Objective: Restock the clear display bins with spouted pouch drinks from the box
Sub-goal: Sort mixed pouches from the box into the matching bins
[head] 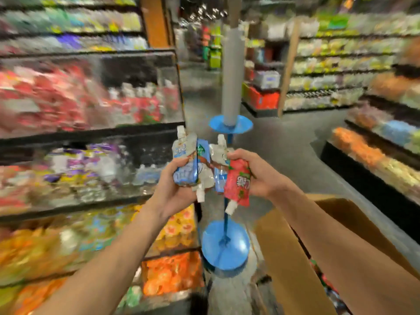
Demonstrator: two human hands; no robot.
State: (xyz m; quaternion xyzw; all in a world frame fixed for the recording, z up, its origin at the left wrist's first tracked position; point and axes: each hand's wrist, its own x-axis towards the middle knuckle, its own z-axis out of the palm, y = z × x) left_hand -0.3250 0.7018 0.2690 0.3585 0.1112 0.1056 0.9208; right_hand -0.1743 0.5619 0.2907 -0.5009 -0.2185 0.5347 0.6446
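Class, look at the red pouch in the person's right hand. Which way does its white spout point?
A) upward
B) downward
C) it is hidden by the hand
B: the red pouch gripped by the right hand is upside down, with its white spout at the bottom end.

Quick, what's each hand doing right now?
Left hand: fingers curled round a blue pouch, maybe more.
Right hand: gripping a red pouch, spout down.
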